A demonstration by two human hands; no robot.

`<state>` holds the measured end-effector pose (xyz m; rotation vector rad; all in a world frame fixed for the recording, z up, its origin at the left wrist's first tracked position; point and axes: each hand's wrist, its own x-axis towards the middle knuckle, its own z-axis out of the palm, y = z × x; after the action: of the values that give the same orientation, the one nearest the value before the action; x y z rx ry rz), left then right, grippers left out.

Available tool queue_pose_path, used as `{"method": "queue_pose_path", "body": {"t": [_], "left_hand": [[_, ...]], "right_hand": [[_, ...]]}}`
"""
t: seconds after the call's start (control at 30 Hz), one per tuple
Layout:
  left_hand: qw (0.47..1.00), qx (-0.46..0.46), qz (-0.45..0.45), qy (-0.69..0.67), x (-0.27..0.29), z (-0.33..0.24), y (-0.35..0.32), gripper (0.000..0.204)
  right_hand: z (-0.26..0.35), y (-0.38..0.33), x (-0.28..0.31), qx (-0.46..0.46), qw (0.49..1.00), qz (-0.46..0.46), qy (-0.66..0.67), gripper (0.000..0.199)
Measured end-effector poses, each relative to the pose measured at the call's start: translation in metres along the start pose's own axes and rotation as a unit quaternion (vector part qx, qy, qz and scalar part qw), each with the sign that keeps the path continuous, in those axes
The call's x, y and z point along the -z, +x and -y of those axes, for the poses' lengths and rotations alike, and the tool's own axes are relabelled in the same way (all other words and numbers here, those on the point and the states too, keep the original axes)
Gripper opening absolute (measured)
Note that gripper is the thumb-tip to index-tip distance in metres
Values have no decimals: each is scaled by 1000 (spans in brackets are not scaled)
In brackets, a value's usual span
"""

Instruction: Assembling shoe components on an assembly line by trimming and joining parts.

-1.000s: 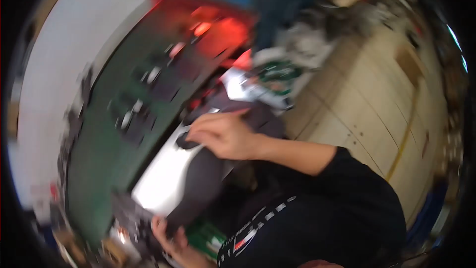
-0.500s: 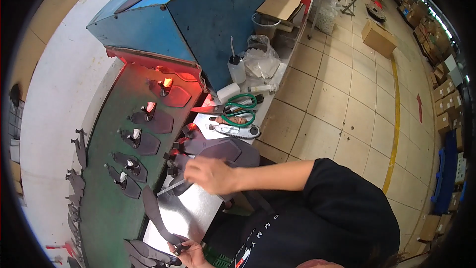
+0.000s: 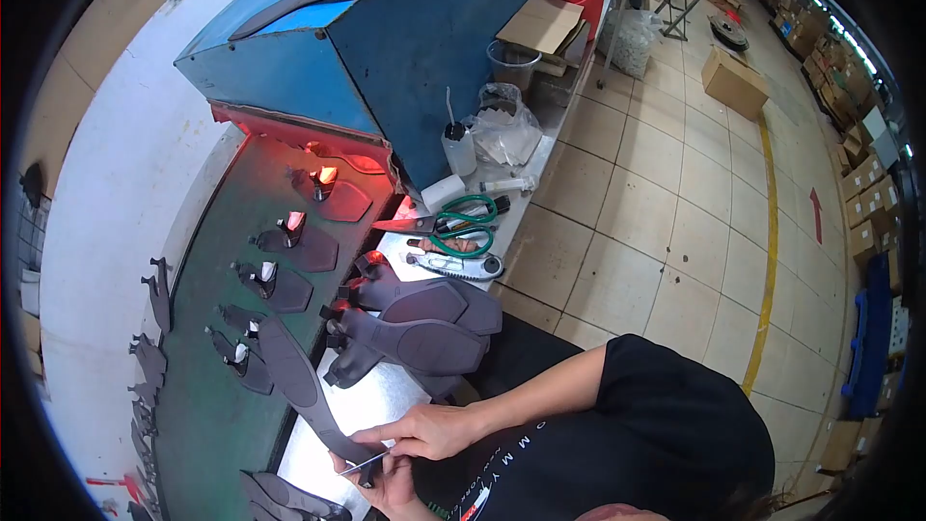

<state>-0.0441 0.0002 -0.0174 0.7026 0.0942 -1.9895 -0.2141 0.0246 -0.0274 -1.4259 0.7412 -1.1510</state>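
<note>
My left hand (image 3: 394, 490) is closed around the heel end of a long dark shoe sole (image 3: 294, 371). The sole's broad front end points up and left, over the green belt's edge. Close above it, my right hand (image 3: 432, 431) grips a thin silver tool (image 3: 365, 464), whose exact kind I cannot make out. The tool lies across the sole's heel end, and the right fingers are touching or nearly touching the sole there. Beside my right hand, several dark soles (image 3: 434, 345) lie stacked on the metal tabletop (image 3: 318, 458). More soles (image 3: 280, 500) rest beside my left hand.
A green belt (image 3: 193, 425) carries soles with small white pieces on them, out of a blue box-shaped machine (image 3: 424, 48) glowing red inside. Green-handled scissors (image 3: 463, 227), a white cutter (image 3: 453, 262) and a squeeze bottle (image 3: 459, 148) lie along the table. A cardboard box (image 3: 735, 77) stands on the tiled floor.
My right hand has moved from beside the stacked soles down to the heel end of the held sole, bringing the silver tool along. The sole in my left hand has shifted slightly upward.
</note>
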Motion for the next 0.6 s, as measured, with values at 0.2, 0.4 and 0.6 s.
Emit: {"method": "queue_pose_path", "body": {"t": [0.2,0.4,0.6], "left_hand": [[998,-12,-36,57,28,-4,-7,31],[977,-148,-96,117,-10,9,-4,24],[861,-371,-136,322,-16,13,-7,54]], "right_hand": [[-9,9,-5,4,999,-32,17,31],[12,2,25,-243,925,32,289,38],[8,-7,-6,-294,913,104,262,65]]}}
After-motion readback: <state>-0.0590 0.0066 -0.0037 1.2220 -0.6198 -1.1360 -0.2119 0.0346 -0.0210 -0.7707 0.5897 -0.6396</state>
